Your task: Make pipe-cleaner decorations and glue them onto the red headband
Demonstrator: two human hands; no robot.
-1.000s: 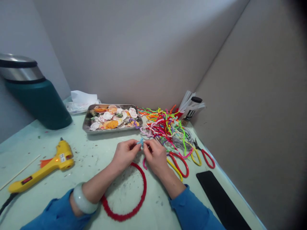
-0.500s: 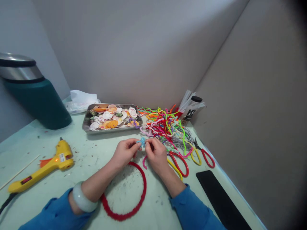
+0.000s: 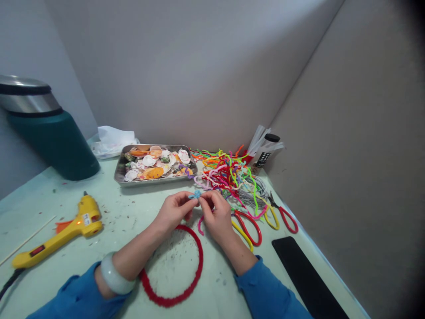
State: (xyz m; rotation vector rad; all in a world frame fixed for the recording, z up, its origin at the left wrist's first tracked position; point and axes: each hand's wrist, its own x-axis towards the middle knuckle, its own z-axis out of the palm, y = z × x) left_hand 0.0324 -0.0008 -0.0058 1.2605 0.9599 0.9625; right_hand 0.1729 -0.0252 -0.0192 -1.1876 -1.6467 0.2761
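Note:
Between my two hands is a small light-blue pipe cleaner (image 3: pixel 196 194), bent into a little bunched shape. The fingertips of my left hand (image 3: pixel 175 211) pinch it from the left. From the right, my right hand (image 3: pixel 215 213) pinches it with thumb and forefinger. Both hands are raised just over the table, and the fingers hide part of the piece. Below them a red fuzzy ring (image 3: pixel 199 266) lies on the table, partly covered by my left forearm. A tangle of many-coloured pipe cleaners (image 3: pixel 229 175) is heaped beyond my right hand.
A metal tray (image 3: pixel 152 180) of shell-like cutouts stands at the back. On the left are a yellow glue gun (image 3: pixel 59 237), its lamp lit, and a green bottle (image 3: pixel 53 141). Red-handled scissors (image 3: pixel 288 219) and a black strip (image 3: pixel 305 274) lie right.
My fingertips have drawn closer together around the light-blue pipe cleaner, which has turned and shifted slightly. The things on the table have stayed in place.

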